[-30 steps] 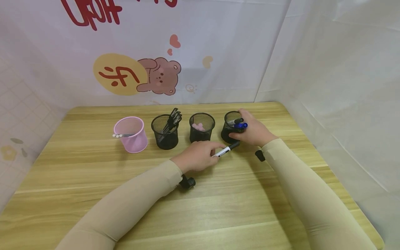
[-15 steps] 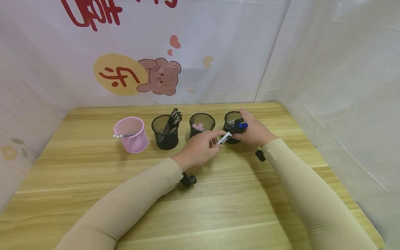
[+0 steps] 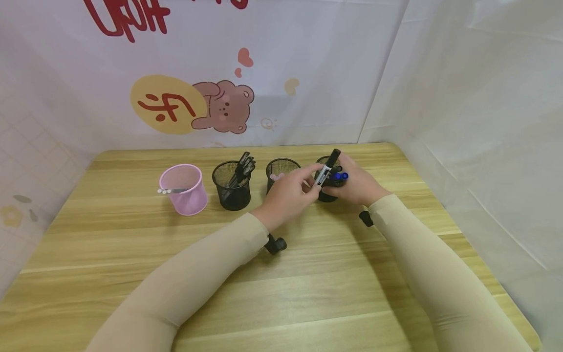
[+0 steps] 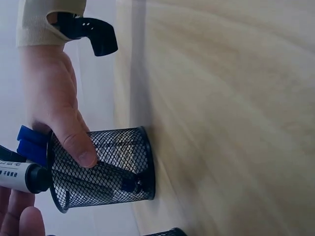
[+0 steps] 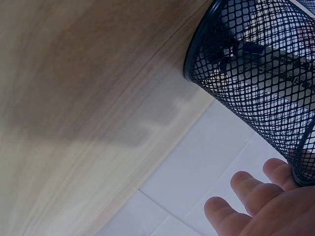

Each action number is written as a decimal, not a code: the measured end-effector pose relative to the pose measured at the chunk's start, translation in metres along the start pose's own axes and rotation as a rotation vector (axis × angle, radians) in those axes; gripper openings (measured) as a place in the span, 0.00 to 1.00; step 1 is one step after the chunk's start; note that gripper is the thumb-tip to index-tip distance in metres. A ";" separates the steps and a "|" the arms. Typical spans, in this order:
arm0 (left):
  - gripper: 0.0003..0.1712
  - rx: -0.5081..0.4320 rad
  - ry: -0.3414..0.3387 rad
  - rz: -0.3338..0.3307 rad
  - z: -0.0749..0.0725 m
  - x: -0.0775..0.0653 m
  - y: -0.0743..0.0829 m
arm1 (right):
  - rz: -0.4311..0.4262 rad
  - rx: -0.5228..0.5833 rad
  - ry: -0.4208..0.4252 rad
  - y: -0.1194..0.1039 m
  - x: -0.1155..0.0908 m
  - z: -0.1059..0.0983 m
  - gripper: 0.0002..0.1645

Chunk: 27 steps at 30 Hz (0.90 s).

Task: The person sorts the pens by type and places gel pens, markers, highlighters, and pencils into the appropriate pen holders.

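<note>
My left hand [image 3: 290,195] pinches a white marker [image 3: 324,174] with a black cap between thumb and fingers. The marker is tilted, cap end up, beside the rim of the rightmost black mesh pen cup [image 4: 108,189]. Around that cup's far right side my right hand [image 3: 361,185] holds on, its thumb pressed against the mesh in the left wrist view. Blue-capped markers [image 4: 33,145] stick out of the cup, and their barrels show through the mesh. In the right wrist view several right fingertips [image 5: 246,184] show beside the cup's rim.
Left of the held cup stands another black mesh cup [image 3: 271,167] with small pink pieces, partly hidden by my left hand. Farther left are a mesh cup [image 3: 235,199] of black pens and a pink cup [image 3: 193,201] with white-tipped sticks. A white curtain [image 3: 308,117] backs the wooden table [image 3: 308,293].
My left hand has lifted the marker from low over the table and moved up and right, turning it from nearly flat to steeply tilted, cap up. The right hand stays on the cup.
</note>
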<state>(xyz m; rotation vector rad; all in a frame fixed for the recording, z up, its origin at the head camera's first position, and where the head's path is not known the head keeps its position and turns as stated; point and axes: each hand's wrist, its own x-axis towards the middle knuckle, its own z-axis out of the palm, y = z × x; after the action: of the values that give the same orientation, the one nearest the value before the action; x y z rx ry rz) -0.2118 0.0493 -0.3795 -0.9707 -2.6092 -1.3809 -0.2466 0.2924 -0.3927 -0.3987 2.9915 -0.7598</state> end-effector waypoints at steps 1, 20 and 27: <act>0.30 -0.005 0.012 0.004 0.000 0.002 0.000 | 0.003 0.001 0.000 0.000 0.000 0.000 0.48; 0.30 0.061 0.106 0.038 0.007 0.033 0.012 | -0.068 0.028 -0.005 -0.003 0.002 -0.002 0.41; 0.29 0.063 0.120 0.062 0.015 0.044 0.012 | -0.171 -0.020 -0.012 -0.004 0.007 -0.002 0.30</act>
<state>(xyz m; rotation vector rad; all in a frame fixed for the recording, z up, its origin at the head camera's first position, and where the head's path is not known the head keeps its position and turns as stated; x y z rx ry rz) -0.2369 0.0877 -0.3668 -0.9226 -2.4974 -1.2925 -0.2520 0.2880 -0.3890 -0.6640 2.9843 -0.7368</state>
